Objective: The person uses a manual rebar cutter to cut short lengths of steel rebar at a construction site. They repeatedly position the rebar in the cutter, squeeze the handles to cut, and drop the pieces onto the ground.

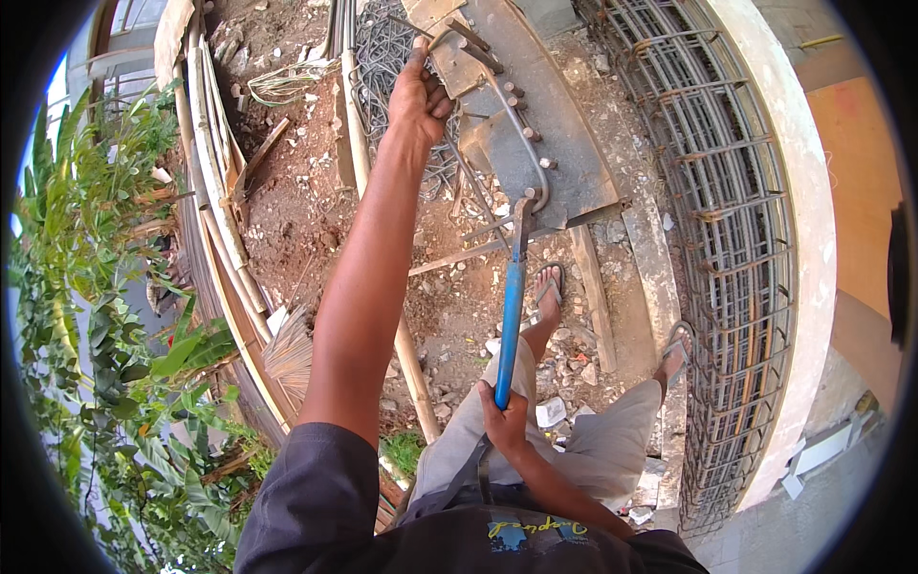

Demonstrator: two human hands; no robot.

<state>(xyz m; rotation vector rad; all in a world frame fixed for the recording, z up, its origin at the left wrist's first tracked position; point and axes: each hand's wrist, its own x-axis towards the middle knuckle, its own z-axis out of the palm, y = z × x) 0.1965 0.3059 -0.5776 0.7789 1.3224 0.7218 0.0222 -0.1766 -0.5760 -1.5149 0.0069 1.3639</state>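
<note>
My left hand [423,97] reaches out at the top centre, its thumb against one end of a bent steel rod [515,118]; how far the fingers close on it is hard to tell. The rod runs along a row of steel pegs [531,134] on a metal-topped board [566,129] and curves round the nearest peg. My right hand [505,423], low in the centre, is closed round the blue handle of a rebar bending bar [510,316]. The bar's metal head meets the rod's curve at that peg.
Many bent steel ties [391,64] lie heaped beyond my left hand. Rebar cages [724,215] run along a pale wall [810,215] at the right. Bamboo poles [215,165] and plants [107,344] are at the left. Rubble and a timber piece [594,298] lie near my feet.
</note>
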